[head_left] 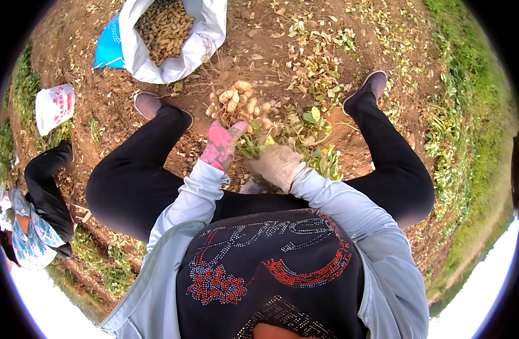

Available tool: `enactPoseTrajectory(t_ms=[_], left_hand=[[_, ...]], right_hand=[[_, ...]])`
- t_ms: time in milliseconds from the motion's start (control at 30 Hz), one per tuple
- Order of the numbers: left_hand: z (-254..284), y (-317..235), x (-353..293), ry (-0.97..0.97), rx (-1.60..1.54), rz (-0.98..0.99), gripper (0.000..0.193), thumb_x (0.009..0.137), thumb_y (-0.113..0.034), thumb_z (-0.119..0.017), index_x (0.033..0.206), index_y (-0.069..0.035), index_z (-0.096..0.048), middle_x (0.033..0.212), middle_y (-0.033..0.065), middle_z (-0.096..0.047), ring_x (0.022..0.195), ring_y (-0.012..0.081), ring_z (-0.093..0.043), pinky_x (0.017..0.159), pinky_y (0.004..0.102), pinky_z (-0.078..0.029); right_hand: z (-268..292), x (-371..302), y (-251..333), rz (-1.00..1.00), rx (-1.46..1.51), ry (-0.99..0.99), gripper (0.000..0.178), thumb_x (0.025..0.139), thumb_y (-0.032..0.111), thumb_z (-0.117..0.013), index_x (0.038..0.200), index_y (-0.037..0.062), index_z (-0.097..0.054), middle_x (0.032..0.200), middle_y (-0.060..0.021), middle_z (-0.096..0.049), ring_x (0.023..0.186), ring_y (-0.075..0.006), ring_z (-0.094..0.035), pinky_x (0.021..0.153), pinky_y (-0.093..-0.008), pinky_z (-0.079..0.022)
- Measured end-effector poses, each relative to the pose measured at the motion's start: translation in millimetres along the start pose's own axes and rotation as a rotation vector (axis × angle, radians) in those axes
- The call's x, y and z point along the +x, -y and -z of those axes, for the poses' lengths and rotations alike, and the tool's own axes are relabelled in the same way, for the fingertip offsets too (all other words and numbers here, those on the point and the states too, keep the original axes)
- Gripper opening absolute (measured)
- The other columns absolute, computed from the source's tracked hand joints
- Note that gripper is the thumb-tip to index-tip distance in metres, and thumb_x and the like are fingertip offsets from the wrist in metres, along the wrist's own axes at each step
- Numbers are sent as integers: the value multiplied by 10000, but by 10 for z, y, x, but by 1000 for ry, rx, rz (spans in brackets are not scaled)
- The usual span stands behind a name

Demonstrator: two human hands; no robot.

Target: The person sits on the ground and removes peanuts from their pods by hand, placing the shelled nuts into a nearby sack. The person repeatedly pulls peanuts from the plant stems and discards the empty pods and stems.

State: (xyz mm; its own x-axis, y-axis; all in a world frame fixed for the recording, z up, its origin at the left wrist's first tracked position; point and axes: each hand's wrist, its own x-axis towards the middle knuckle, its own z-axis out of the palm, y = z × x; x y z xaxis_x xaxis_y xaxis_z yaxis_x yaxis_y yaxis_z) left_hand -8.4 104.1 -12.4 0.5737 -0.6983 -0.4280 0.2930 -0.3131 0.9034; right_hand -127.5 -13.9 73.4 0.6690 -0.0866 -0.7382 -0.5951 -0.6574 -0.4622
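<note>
Head view: a green-stemmed peanut plant with pale pods (242, 104) is gripped at its stems by the right hand in a white knit glove (275, 164). The left hand in a pink patterned glove (221, 146) is closed on the pods. An open white woven sack of peanuts (200, 42) lies beyond, on brown soil.

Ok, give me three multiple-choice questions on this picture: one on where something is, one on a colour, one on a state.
1. Where is the white sack of peanuts?
A. beyond the left shoe
B. behind the person
C. on the lap

2. What colour is the left hand's glove?
A. pink
B. green
C. black

3. How is the sack?
A. tied shut
B. open, holding peanuts
C. open, empty

Answers: 1 A, it lies just past the left shoe; 2 A, the glove is pink, the right hand's pale; 3 B, peanuts show in its open mouth.
</note>
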Motion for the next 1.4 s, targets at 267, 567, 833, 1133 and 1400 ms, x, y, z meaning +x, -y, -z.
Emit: enactPoseTrajectory(t_ms=[267,567,833,1133,1400], left_hand=[[269,293,-176,150,26,96,301,898,-174,-603,1111,38,-594,1084,88,-630,1019,156,-591,894,294,-464],[34,78,244,-45,-310,225,564,851,-22,-615,1354,3,-360,1216,128,-558,1090,207,-568,945,331,-470],[-4,-183,509,54,-360,127,537,894,-32,-545,1369,25,-301,1237,168,-536,1106,234,-566,964,349,-468],[-171,-459,270,162,-237,49,510,943,-44,-467,1387,49,-235,1260,213,-512,1124,264,-563,986,369,-465],[-218,-348,264,46,-342,83,487,870,-59,-624,1306,-4,-414,1217,126,-560,1088,180,-569,907,300,-497]], right_hand=[[-124,51,-4,-42,111,-56,393,851,398,-576,1014,45,-636,956,-196,-648,894,-366,-640,790,-429,-506],[-35,183,130,-173,242,-192,462,790,441,-621,961,12,-639,913,-252,-636,889,-400,-628,775,-444,-509],[365,248,65,-104,189,210,617,773,537,-623,1072,-2,-618,915,-255,-632,798,-392,-640,769,-423,-508],[1029,445,-587,118,923,-521,361,920,320,-559,1131,31,-607,1084,-84,-617,971,-163,-573,854,-288,-447],[924,671,-81,83,1067,-222,355,937,282,-510,1216,63,-525,1143,-127,-599,988,-286,-607,861,-356,-468]])
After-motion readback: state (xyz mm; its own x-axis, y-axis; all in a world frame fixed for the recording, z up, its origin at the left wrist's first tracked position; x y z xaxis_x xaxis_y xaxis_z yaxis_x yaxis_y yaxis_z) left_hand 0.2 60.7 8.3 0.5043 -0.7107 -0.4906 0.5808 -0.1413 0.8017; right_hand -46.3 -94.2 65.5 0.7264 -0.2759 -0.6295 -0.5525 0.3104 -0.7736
